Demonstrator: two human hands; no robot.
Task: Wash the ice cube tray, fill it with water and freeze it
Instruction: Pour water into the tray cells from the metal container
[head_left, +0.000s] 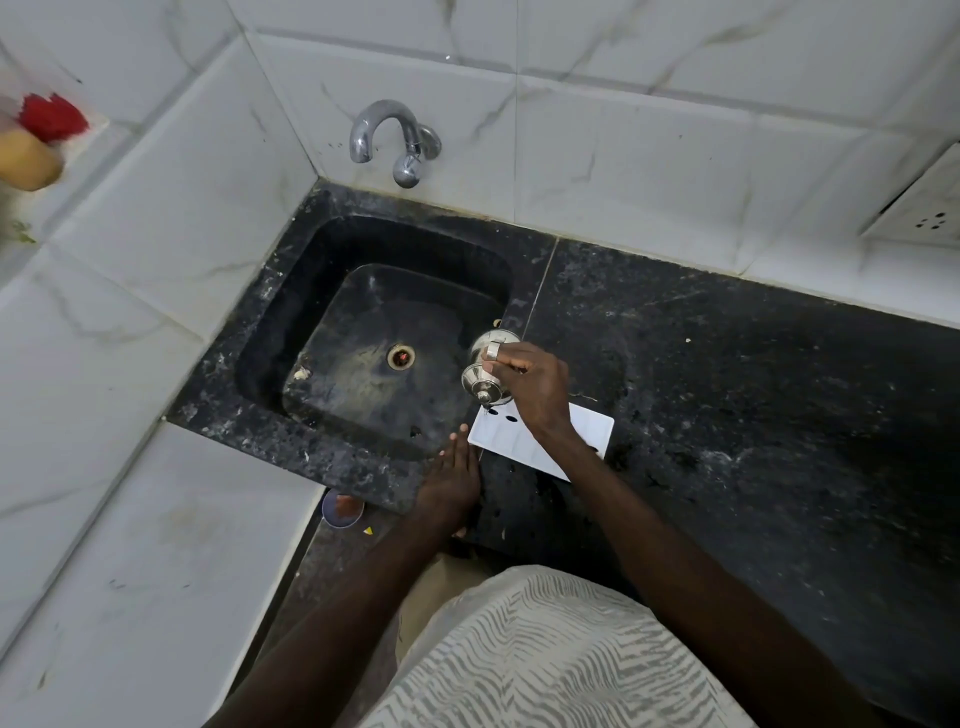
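Fingers of the right hand (530, 384) grasp a tilted steel pot (485, 382) over the white tray (589, 428) (beneath the wrist); left hand (452, 478) lies flat, released.

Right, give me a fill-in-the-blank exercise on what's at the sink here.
1. The right hand holds a small ____ vessel tilted over the tray.
2. The white tray lies on the black counter, to the ____ of the sink.
3. The left hand rests ____ on the counter edge.
4. The tap is fixed to the ____.

Missing words: metal; right; flat; wall
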